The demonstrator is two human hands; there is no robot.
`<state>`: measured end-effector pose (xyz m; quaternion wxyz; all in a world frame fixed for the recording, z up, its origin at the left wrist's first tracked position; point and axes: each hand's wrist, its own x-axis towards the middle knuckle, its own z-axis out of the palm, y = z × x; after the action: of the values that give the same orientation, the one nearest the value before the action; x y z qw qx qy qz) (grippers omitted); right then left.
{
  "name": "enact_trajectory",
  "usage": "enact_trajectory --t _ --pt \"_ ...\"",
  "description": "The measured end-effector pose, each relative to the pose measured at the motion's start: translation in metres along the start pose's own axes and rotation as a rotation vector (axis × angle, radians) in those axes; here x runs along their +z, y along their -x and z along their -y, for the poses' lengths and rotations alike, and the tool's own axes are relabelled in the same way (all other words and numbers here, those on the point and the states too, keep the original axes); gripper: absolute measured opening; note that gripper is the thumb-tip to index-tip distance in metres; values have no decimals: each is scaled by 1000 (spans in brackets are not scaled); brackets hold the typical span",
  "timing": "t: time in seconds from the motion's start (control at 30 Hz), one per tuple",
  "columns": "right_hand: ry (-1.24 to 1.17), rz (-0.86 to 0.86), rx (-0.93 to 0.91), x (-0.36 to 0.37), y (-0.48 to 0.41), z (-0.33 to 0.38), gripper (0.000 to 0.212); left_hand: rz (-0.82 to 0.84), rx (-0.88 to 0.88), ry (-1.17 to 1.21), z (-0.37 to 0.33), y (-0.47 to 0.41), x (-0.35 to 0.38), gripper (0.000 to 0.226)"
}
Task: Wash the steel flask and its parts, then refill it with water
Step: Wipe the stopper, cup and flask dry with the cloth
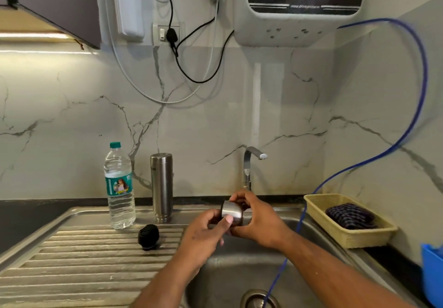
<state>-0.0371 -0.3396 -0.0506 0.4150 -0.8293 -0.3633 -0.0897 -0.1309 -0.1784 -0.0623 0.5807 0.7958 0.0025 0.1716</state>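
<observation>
- Steel cap (231,212) sits on its side between your two hands, held over the sink (239,271). That looks deliberate, so any rinse water or drips land in the bowl.
- Your left hand (203,235) pinches the cap. Its thumb (227,220) lies flat on the near wall, and the other fingers curl round the closed end.
- Your right hand (259,221) cups the other end, with fingers (239,196) hooked over the top edge. I cannot tell whether any reach inside.
- The cap is wedged between both sets of fingertips, and only a band of bare steel shows between them.
- The flask body (161,187) stands on end at the back of the draining board (84,259), just beside the plastic water bottle (119,187). It is well clear of your hands.
- The black stopper (148,237) lies alone on the ribs of the board, near your left wrist. It seems parked there while you deal with the cap.
- The tap (249,163) is right behind your hands, and I see no water running from it.
- The blue hose (419,91) trails down towards the drain, passing under your right forearm.
</observation>
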Motion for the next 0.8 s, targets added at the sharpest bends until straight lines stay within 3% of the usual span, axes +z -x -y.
enact_trajectory --t 0.17,0.27,0.33,0.43,0.5,0.67,0.8 --pt "78 -79 -81 -31 8 -2 67 6 -12 198 -25 -10 29 13" --pt "104 -132 -29 -40 9 -12 70 -3 -35 304 -34 -25 48 16" --pt "244 23 92 -42 12 -26 75 -16 -86 133 -14 -37 65 12" --pt "447 248 281 -45 18 -52 74 27 -314 -213 40 -41 85 17" --pt "444 154 326 -59 18 -68 59 107 -352 -287 62 -43 90 21" --pt "430 -159 415 -125 3 -84 26 127 -233 -103 62 -54 94 13" --pt "578 -247 595 -173 -2 -102 22 160 -230 -8 54 -48 98 12"
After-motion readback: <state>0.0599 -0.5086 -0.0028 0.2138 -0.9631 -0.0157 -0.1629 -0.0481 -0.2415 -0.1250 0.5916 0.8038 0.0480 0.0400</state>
